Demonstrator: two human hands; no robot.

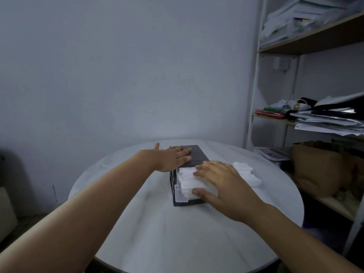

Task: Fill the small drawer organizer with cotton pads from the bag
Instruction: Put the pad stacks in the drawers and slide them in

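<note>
A small black drawer organizer (197, 154) stands in the middle of the round white table (157, 223). Its clear plastic drawer (180, 195) is pulled out toward me and holds white cotton pads (187, 175). My left hand (173, 157) lies flat on the organizer's black top, fingers straight. My right hand (218, 181) rests over the pads in the drawer with fingers spread, the thumb against the drawer's front. More cotton pads (246, 172) lie on the table just right of the organizer, partly behind my right hand. I cannot make out the bag itself.
A white metal shelf unit (254, 95) stands at the right with stacked papers (331, 119) and a brown paper bag (319, 170) on its lower level. A grey wall is behind the table.
</note>
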